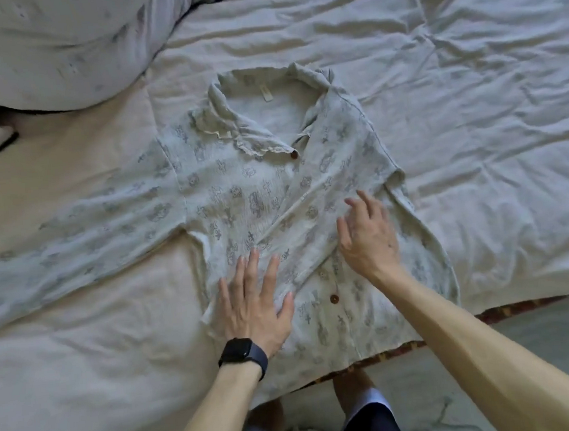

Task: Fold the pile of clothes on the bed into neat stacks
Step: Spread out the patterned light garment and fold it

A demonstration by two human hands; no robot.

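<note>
Two bare hands are at one pale green, grey-printed button-up shirt (239, 191), which is spread front-up at the near edge of the wrinkled cream bed cover (472, 95), collar pointing away. The left hand (253, 304), with a black wristwatch (242, 353), presses flat on the shirt's lower left part, fingers straight and spread. The right hand (369, 238) is over the shirt's right half, fingers loosely apart, holding nothing; whether it touches the cloth is unclear. One long sleeve (72, 240) stretches leftward from the shirt.
</note>
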